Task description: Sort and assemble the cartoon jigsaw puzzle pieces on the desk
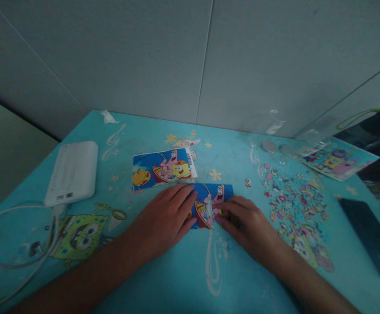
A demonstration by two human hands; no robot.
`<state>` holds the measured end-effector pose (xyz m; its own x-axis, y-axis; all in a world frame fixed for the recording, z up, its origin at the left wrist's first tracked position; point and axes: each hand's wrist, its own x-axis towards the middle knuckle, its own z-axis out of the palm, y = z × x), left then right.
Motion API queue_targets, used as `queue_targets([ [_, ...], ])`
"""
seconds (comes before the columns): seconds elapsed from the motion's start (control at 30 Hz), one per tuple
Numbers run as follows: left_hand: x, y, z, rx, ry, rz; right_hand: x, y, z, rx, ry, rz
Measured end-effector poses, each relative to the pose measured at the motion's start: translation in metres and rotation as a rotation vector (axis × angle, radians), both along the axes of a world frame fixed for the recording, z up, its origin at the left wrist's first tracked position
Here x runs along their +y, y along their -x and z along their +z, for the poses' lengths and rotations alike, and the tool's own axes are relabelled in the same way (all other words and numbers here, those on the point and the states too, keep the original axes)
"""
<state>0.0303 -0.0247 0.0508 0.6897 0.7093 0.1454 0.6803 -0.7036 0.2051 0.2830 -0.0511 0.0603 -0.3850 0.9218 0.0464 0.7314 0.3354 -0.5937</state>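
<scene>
A small partly assembled cartoon jigsaw (209,201) lies on the turquoise cartoon-print table (176,279). My left hand (165,218) rests flat on the jigsaw's left part, fingers stretched out. My right hand (247,224) is at the jigsaw's lower right edge with its fingertips pinched together against the pieces; what they pinch is too small to make out. A printed reference picture (163,168) of the same cartoon lies just behind the jigsaw.
Several loose puzzle pieces (294,205) are scattered to the right. A white power bank (73,172) with white cables (16,244) sits at the left. At the back right are clear tubes (271,135), a second cartoon card (338,161) and a dark flat object (369,235).
</scene>
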Motion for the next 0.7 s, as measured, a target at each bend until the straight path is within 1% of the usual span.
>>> queue_targets([
  [0.23, 0.001, 0.000, -0.002, -0.019, -0.020, 0.001, -0.001, 0.001, 0.004, 0.094, 0.058, -0.007],
  [0.37, 0.001, 0.001, -0.006, -0.037, -0.054, 0.000, -0.003, -0.001, 0.010, 0.180, 0.154, -0.023],
  [0.43, 0.001, 0.001, -0.008, -0.036, -0.073, -0.005, -0.003, -0.005, 0.015, 0.230, 0.156, -0.058],
  [0.47, 0.001, 0.002, -0.009, -0.034, -0.082, -0.007, -0.003, -0.009, 0.017, 0.251, 0.120, -0.072],
  [0.53, 0.000, 0.002, -0.010, -0.031, -0.100, -0.010, -0.002, -0.017, 0.022, 0.258, -0.019, -0.063],
  [0.63, 0.000, 0.003, -0.013, -0.022, -0.138, -0.009, -0.001, -0.028, 0.026, 0.198, -0.273, 0.048],
  [0.7, 0.000, 0.004, -0.016, -0.014, -0.170, -0.012, -0.002, -0.031, 0.028, 0.157, -0.378, 0.123],
])
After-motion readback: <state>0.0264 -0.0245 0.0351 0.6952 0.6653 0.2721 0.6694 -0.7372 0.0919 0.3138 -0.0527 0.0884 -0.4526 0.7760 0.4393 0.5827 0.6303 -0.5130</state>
